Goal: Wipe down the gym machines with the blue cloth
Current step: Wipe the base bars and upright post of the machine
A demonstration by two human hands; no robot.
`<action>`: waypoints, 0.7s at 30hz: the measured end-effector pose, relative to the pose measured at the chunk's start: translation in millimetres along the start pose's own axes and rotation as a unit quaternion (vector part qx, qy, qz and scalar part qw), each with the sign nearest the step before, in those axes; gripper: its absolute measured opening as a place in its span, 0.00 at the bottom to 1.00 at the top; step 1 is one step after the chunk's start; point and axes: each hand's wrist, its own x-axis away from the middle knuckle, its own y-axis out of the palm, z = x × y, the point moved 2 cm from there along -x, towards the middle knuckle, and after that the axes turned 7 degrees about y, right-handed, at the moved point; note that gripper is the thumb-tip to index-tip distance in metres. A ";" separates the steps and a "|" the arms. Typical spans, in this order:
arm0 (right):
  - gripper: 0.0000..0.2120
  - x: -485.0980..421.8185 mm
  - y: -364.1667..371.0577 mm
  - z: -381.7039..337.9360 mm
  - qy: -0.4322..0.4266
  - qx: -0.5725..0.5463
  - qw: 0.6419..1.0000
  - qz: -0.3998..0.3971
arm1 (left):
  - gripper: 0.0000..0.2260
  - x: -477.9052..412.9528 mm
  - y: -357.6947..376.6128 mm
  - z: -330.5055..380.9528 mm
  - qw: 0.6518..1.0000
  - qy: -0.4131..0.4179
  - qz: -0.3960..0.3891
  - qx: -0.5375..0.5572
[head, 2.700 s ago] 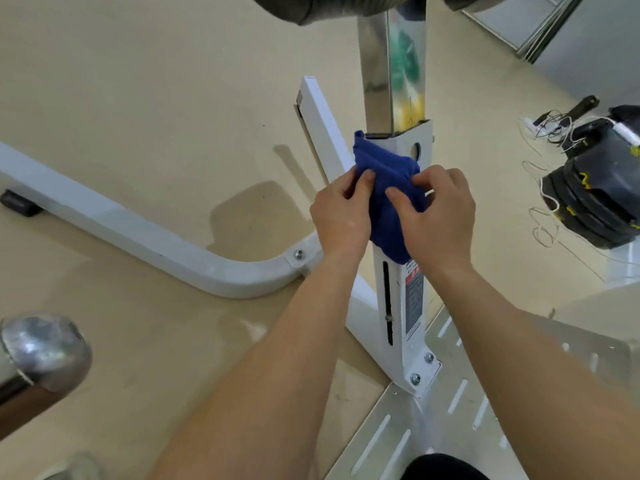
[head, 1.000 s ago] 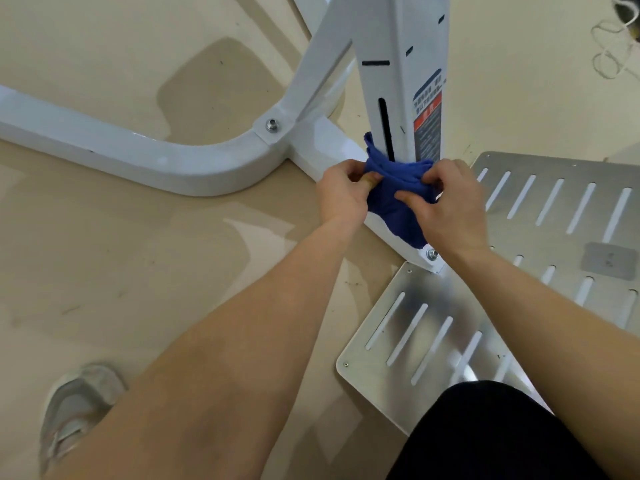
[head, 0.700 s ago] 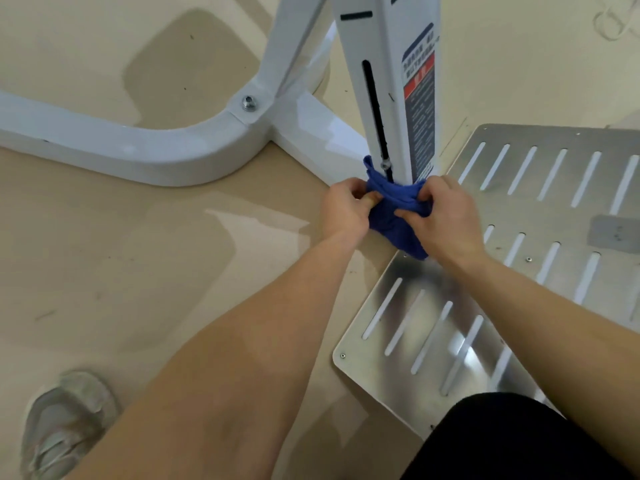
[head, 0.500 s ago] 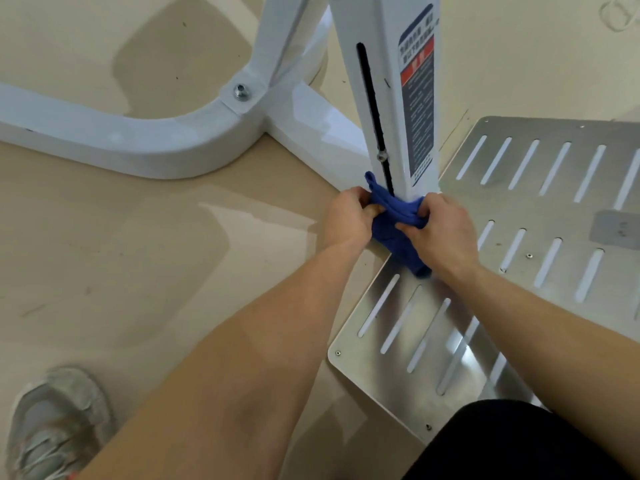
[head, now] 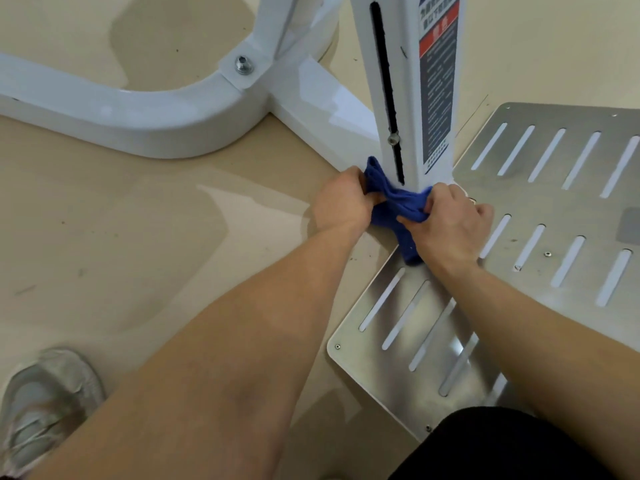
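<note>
The blue cloth (head: 394, 206) is wrapped round the foot of the white upright post (head: 408, 84) of a gym machine. My left hand (head: 343, 202) grips the cloth's left end, fingers curled into it. My right hand (head: 450, 223) grips the right end, with a tail of cloth hanging below it. Both hands sit low, where the post meets the floor. The post has a long black slot and a red and dark warning label.
A white curved base tube (head: 138, 119) runs left from the post, bolted at a bracket (head: 242, 64). A slotted metal footplate (head: 540, 216) lies right of the post. My grey shoe (head: 45, 403) is at lower left, a dark-clothed knee (head: 491, 448) at the bottom.
Both hands have slid the cloth down the post, from near its top to its base. The view has moved closer and lower.
</note>
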 end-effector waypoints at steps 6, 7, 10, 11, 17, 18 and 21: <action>0.13 12.3 -3.6 2.6 0.014 0.036 0.999 -0.007 | 0.09 17.8 -8.8 -3.5 0.997 0.046 -0.054 0.006; 0.11 16.3 -6.1 -1.0 0.014 0.011 1.000 -0.011 | 0.09 22.7 -11.7 -6.7 0.997 0.048 -0.054 0.020; 0.10 35.4 -11.2 -33.9 -0.065 -0.062 0.996 -0.011 | 0.08 26.0 -32.7 -22.0 0.998 0.018 0.012 0.059; 0.11 41.6 -12.0 -48.2 -0.115 -0.078 0.990 0.001 | 0.08 23.6 -41.3 -25.7 0.997 0.005 0.037 0.068; 0.10 23.0 -2.7 -104.5 -0.211 -0.114 0.971 0.010 | 0.07 -15.2 -85.7 -27.6 0.989 0.004 0.126 0.083; 0.10 16.7 1.2 -110.2 -0.210 -0.122 0.970 0.002 | 0.08 -24.2 -89.4 -27.5 0.987 0.011 0.140 0.075; 0.14 2.5 19.2 -124.1 -0.161 -0.126 0.979 -0.012 | 0.08 -48.7 -94.7 -27.0 0.984 0.040 0.169 0.033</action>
